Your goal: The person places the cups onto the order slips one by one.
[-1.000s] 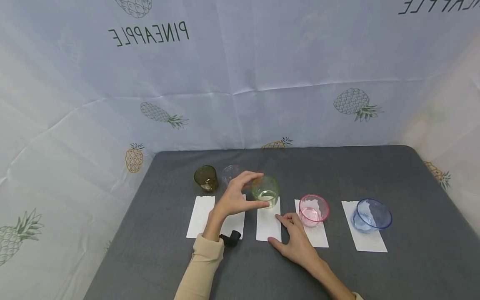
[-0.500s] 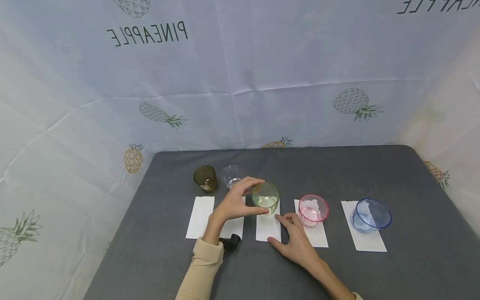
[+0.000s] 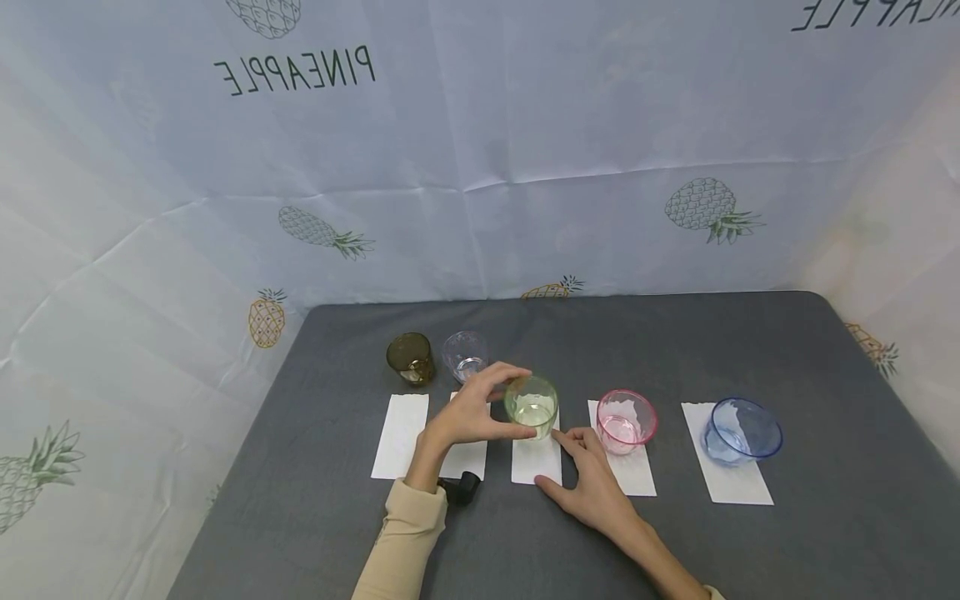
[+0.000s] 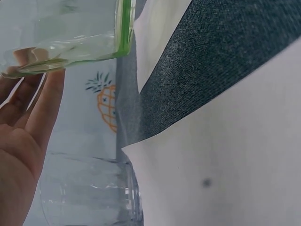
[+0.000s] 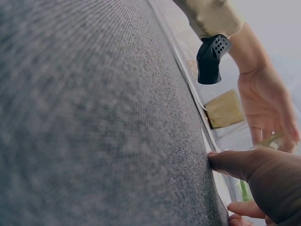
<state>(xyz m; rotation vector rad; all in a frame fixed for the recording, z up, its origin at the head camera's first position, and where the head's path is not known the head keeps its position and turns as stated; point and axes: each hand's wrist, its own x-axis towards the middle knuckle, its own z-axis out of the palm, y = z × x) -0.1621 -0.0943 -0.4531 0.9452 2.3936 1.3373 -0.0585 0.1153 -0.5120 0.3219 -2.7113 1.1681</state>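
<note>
Nearest, the left forearm, in a beige sleeve [image 3: 405,537], reaches forward from the lower edge, a black device [image 3: 463,489] beside its wrist, while the right forearm slants in from the lower right. The right hand [image 3: 591,486] lies low, its grip spread, thumb at the near edge of a white paper sheet [image 3: 534,467] and fingertips at its right edge. Slightly beyond, the left hand [image 3: 470,411] holds a green glass [image 3: 532,407] from the left, its grip pinching the wall, with the thumb on the near side and fingers around the far side. The glass is over the sheet's far half; whether its base touches the paper cannot be told. To the right, a pink glass [image 3: 627,422] and a blue glass [image 3: 742,433] stand on their own sheets. Farther back on the gray table [image 3: 825,400] are a brown glass [image 3: 411,360] and a clear glass [image 3: 465,354], before a pineapple-print curtain [image 3: 562,108].
</note>
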